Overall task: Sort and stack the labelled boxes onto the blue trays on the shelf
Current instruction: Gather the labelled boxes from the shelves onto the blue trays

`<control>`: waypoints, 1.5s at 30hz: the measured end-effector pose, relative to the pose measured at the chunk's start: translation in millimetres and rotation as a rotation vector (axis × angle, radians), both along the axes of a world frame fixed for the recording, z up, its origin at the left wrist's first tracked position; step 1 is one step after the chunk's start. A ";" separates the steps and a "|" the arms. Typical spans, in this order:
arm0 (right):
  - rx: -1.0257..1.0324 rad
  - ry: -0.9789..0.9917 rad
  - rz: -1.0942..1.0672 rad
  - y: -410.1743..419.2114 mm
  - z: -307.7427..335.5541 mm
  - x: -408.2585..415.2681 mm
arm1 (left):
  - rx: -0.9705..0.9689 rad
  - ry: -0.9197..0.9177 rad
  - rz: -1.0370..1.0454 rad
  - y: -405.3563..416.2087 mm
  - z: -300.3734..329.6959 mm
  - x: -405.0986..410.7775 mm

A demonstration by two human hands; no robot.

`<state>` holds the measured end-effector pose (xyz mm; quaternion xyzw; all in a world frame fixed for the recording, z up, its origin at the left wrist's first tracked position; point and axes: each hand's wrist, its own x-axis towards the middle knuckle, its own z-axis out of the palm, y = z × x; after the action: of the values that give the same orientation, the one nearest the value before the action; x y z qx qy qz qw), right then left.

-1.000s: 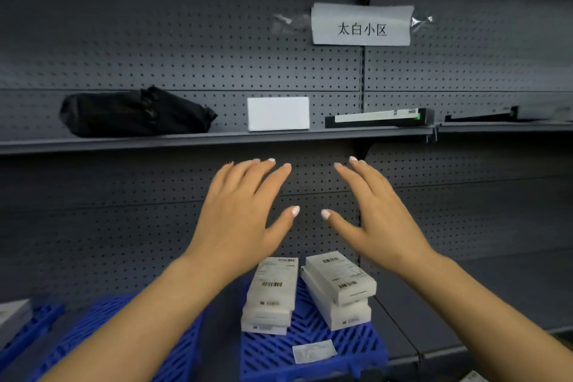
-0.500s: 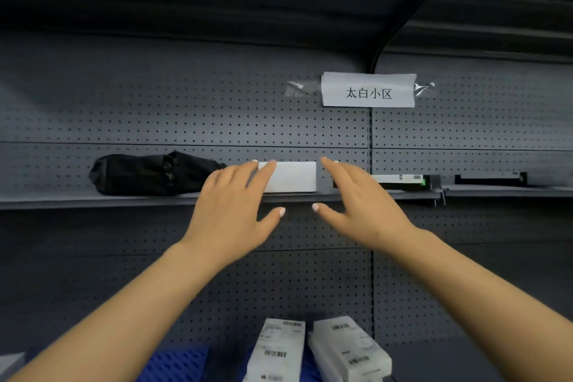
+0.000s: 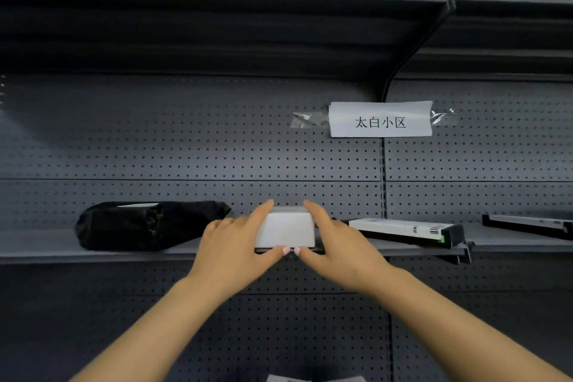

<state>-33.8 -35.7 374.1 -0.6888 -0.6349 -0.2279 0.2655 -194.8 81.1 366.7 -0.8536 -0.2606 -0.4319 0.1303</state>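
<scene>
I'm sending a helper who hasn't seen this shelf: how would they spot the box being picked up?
Find the paper sign on the pegboard; the white box sits on the shelf below it, slightly left, held between the left hand and right hand. Unlike the black bag to its left and the long flat box to its right, it is short, blocky and plain.

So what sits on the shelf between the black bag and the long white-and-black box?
In the head view, the plain white box, with the left hand and right hand cupping its sides. Beyond that, only bare shelf between the black bag and the long box.
</scene>
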 end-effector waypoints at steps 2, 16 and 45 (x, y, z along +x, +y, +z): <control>0.024 0.036 0.042 0.2 -2.5 0.1 | -0.030 -0.048 -0.080 -0.1 -2.2 0.5; 0.221 -0.010 0.094 -22.7 -19.5 -10.8 | 0.114 -0.266 -0.197 -19.0 -22.6 -1.3; 0.317 0.076 0.347 -95.5 -156.9 -131.2 | 0.061 -0.269 -0.125 -129.1 -160.5 -163.2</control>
<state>-165.0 -131.2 217.2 -0.5273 -0.6895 -0.2498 0.4292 -358.0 -48.0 206.2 -0.7980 -0.2089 -0.5575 0.0931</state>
